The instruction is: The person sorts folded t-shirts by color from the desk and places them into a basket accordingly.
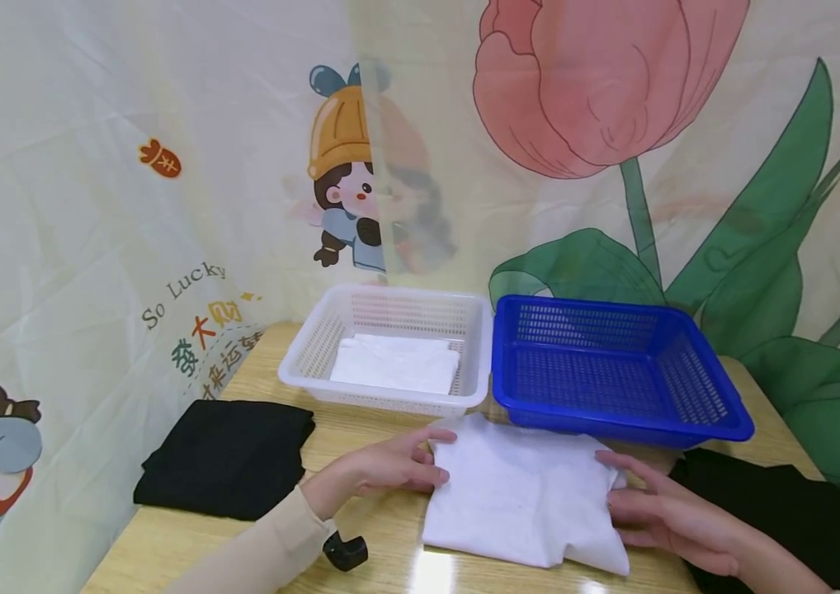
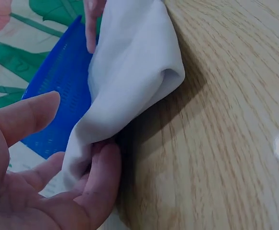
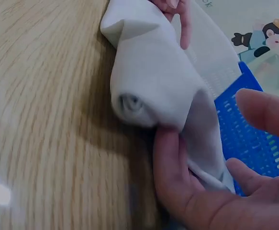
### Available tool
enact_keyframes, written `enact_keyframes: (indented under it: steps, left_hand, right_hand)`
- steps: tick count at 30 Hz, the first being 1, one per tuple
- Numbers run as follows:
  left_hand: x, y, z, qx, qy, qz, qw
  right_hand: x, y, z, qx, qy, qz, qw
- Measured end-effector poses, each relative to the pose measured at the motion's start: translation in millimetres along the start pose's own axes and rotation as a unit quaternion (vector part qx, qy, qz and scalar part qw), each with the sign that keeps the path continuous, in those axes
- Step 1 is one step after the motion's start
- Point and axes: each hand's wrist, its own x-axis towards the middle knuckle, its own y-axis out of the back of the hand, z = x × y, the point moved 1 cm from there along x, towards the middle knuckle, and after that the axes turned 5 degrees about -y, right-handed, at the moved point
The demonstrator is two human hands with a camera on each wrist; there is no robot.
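A folded white cloth (image 1: 516, 491), its lower right corner hanging loose, lies between both hands at the table's front. My left hand (image 1: 398, 462) holds its left edge; in the left wrist view fingers (image 2: 106, 167) curl in under the cloth's fold while another digit stands apart from it. On the opposite edge my right hand (image 1: 665, 507) has hold, with fingers (image 3: 168, 167) tucked beneath the fabric. A rolled layer shows at the cloth's (image 3: 149, 81) side in the right wrist view. The fingertips under the fabric are hidden.
Behind the cloth stand a white basket (image 1: 383, 400) with a folded white cloth (image 1: 395, 363) inside and a blue basket (image 1: 613, 425). Black folded cloth (image 1: 230, 458) lies at left, more black cloth (image 1: 784, 511) at right, partly behind the right arm. A printed curtain (image 1: 242, 124) hangs behind.
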Motion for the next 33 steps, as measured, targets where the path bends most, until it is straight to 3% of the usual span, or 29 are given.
enact_keyframes:
  steps: [5, 9, 13, 19, 33]
  left_hand:
    - [4.7, -5.3, -2.3, 0.017, -0.014, 0.015, 0.9996]
    - [5.9, -8.4, -5.9, -0.018, -0.015, 0.038, 0.9990]
    - [9.2, -12.5, -10.0, -0.054, -0.021, 0.040, 0.9975]
    - [15.4, -17.6, -14.8, -0.048, -0.027, 0.054, 0.9970]
    - [16.5, -23.4, -21.3, -0.034, -0.043, 0.059, 0.9967]
  right_hand:
    - [8.6, -5.6, 1.3, -0.032, -0.004, 0.032, 0.9990]
    - [13.5, -3.5, 2.5, -0.031, -0.003, 0.031, 0.9990]
    - [17.6, -6.4, 1.9, -0.038, 0.004, 0.051, 0.9979]
    - [23.6, -22.3, -3.4, -0.115, 0.021, 0.141, 0.9831]
    - [38.1, -27.7, 4.6, -0.207, 0.081, 0.169, 0.9602]
